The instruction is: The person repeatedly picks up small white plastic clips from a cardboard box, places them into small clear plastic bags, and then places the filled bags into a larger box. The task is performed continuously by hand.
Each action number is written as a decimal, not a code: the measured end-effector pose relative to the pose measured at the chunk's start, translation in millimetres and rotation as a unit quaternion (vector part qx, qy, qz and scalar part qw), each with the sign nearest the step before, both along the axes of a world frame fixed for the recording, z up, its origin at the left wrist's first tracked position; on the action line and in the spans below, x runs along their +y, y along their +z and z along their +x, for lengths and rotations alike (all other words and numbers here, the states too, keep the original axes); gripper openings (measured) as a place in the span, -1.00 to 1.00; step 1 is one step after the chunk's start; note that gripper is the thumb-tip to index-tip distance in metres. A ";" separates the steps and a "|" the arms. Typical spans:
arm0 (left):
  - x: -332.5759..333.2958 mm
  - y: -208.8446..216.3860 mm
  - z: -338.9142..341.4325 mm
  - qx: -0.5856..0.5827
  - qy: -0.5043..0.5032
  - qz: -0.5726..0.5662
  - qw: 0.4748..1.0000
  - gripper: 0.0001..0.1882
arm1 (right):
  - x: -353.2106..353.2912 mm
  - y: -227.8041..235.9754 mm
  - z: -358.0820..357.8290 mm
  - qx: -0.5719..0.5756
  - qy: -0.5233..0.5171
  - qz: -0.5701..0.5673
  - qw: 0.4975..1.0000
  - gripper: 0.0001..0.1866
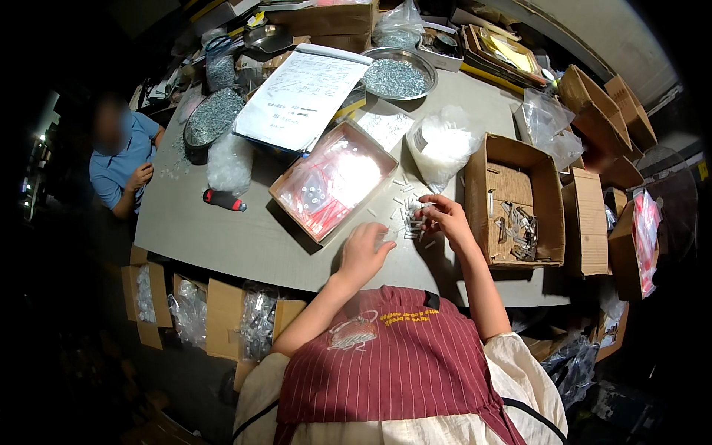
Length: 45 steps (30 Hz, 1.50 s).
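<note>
Head view, the only one: a loose scatter of small, pale, see-through-looking cylindrical pieces (411, 225) lies on the grey tabletop (185, 237), between the person's two bare hands. The right hand (443, 218) is the nearer: its bent fingers reach in from the right over the edge of the heap, most pieces lying to the left of and just below the fingertips. Long axes are mixed, some pieces pointing toward the person, others crosswise, a few strays apart on the far and left sides. Thumb and fingers sit close together at the heap; cannot tell whether a piece is pinched. The left hand (361, 254) is back uppermost, left of the heap and apart from it, fingers loosely bent, thumb held away; blur leaves it unclear whether anything is in them. Just beyond that hand, a shallow cardboard box (377, 148) of clear and red-marked plastic bags; right of the right forearm, a deeper brown cardboard box (512, 182) with metal parts inside. A bulging whitish plastic bag (443, 144) stands beyond the heap. Farther off, a round metal dish (432, 83) full of shiny small parts. Room dim around the lit table; a co-worker in a blue shirt (122, 159) is at its left end.
</note>
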<state>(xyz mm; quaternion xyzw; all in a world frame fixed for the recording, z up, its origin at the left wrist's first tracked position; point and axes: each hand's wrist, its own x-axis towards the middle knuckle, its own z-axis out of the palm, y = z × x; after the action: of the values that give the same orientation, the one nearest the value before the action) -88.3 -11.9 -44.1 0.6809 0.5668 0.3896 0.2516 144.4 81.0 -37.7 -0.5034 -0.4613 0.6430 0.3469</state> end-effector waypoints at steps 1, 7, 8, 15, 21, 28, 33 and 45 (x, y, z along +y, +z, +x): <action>0.8 1.2 0.6 -0.001 -0.004 0.000 1.000 -0.67 | 0.2 -3.8 1.4 0.004 -0.003 0.004 1.000 -0.75; 2.4 3.6 4.8 -0.015 -0.020 -0.034 0.999 -0.65 | -7.4 14.5 -3.0 0.040 -0.050 -0.042 0.997 -0.76; 2.9 4.6 5.7 -0.017 -0.025 -0.031 0.999 -0.65 | -9.5 20.7 -2.8 0.056 -0.042 -0.053 0.996 -0.77; 8.5 33.9 13.9 -0.044 -0.058 -0.019 0.997 -0.65 | -31.3 66.2 -15.9 0.101 0.060 -0.056 0.991 -0.76; 10.1 37.7 14.3 -0.071 -0.052 -0.015 0.996 -0.62 | -35.1 80.2 -18.6 0.036 0.116 0.013 0.993 -0.67; 5.6 32.1 8.3 -0.047 -0.038 -0.008 0.998 -0.61 | -31.9 56.9 -15.6 -0.143 0.132 0.263 0.945 -0.64; 4.0 29.2 10.0 -0.020 -0.056 0.008 0.998 -0.59 | -53.6 76.0 -20.3 -0.313 0.197 0.404 0.836 -0.54; -0.5 30.6 29.9 0.095 -0.104 0.093 0.986 -0.72 | -84.7 89.5 11.8 -0.279 0.308 0.431 0.801 -0.49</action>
<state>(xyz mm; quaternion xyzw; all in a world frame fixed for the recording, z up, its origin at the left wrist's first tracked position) -58.5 -12.4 -13.5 0.7905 0.4756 0.3459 0.1711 156.2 -3.7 51.8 -0.2906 -0.8987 0.2822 0.1680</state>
